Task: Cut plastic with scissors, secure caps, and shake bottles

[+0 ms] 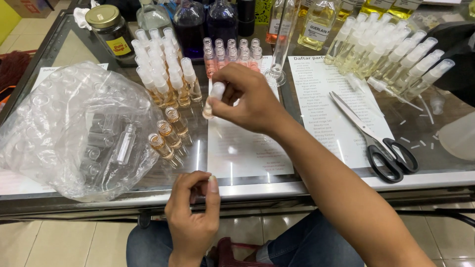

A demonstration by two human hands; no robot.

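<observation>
My right hand point(250, 101) reaches over the glass table and grips a small spray bottle point(213, 101) with a white cap, holding it just above the tabletop. Left of it stand three uncapped little bottles of amber liquid point(170, 134), and behind them a cluster of capped amber bottles point(166, 74). My left hand point(194, 217) is curled at the table's near edge, fingers closed around something small that I cannot make out.
A clear plastic bag of empty vials point(79, 131) lies at left. Black-handled scissors point(376, 141) rest on printed sheets point(329, 106) at right. Rows of capped spray bottles point(391, 54), pink ones point(232, 54), a glass cylinder point(281, 44), a jar point(111, 29) and large bottles point(205, 20) stand behind.
</observation>
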